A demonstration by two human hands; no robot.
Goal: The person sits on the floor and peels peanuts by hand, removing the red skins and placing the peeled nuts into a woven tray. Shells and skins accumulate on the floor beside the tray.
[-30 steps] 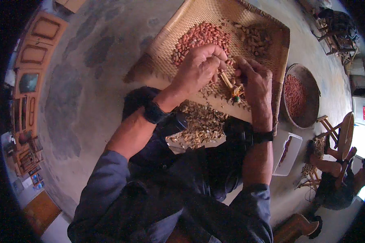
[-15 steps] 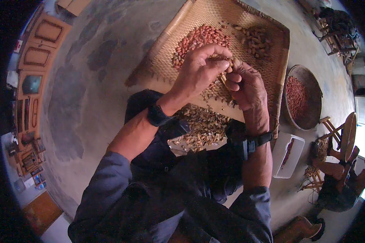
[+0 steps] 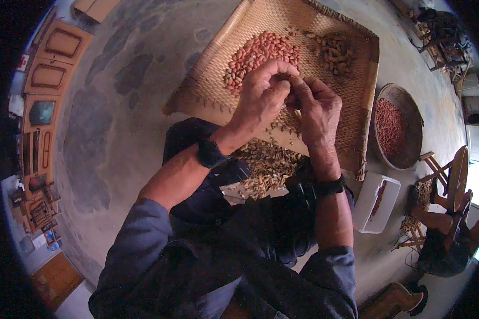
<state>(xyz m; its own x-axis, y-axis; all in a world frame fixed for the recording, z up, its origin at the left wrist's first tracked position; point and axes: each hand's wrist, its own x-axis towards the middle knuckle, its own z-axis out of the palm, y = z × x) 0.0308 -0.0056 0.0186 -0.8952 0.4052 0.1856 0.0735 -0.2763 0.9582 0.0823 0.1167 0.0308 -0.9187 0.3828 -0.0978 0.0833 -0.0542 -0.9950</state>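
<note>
Over a woven tray [image 3: 351,114], my two hands meet with their fingertips pinched together. My left hand [image 3: 263,95] is closed, thumb and forefinger on a peanut in its shell that the fingers mostly hide. My right hand [image 3: 319,109] closes on the same peanut from the other side, its back turned up. Just beyond my left hand lies a pile of shelled pink peanuts [image 3: 266,48]. Unshelled peanuts [image 3: 335,53] make a smaller heap at the tray's far right. Bits of shell litter the tray's near edge, and a mass of broken shells [image 3: 269,167] lies below, between my legs.
Right of the tray stands a round basket [image 3: 412,135] holding red peanuts [image 3: 389,125]. Nearer is a white box [image 3: 364,212] with some red peanuts. Another person [image 3: 452,239] sits at the far right beside a round tray [image 3: 457,178]. Wooden cabinets [image 3: 50,74] line the left.
My right hand has rolled over, its back now up and its fingers against my left fingertips. The peanut, visible between the hands before, is now mostly covered.
</note>
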